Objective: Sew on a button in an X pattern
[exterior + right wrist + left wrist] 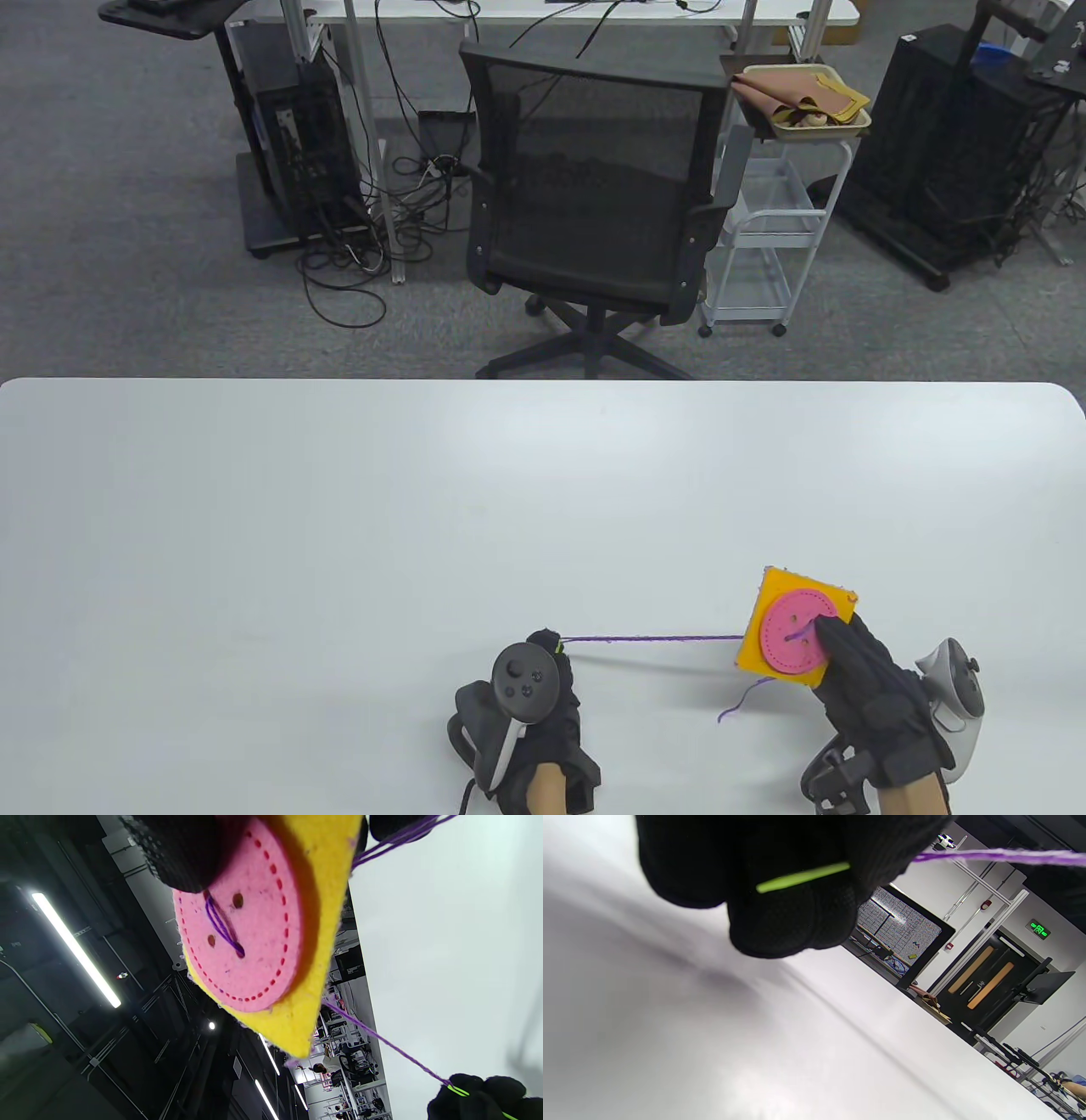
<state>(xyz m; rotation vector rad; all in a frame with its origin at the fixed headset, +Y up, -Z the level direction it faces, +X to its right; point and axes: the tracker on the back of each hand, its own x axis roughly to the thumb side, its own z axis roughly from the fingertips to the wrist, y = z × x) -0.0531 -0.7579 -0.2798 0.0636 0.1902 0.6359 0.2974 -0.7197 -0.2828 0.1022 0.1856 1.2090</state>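
Button sewing, one diagonal stitch made, thread drawn taut across the bench [339, 509].
Risks: the left hand [526, 713] pinches the green needle [801, 877] between its fingertips; a harder pull on the purple thread [653, 638] may pucker the felt or tug the yellow square [768, 611] out of the right hand [865, 688], which holds it raised near the bench's right front, thumb pressing the pink button [250, 933]; the loose tail [738, 703] may slip through. Count: one needle, one thread, one square, one button with four holes, one covered by the thumb, one stitch laid.
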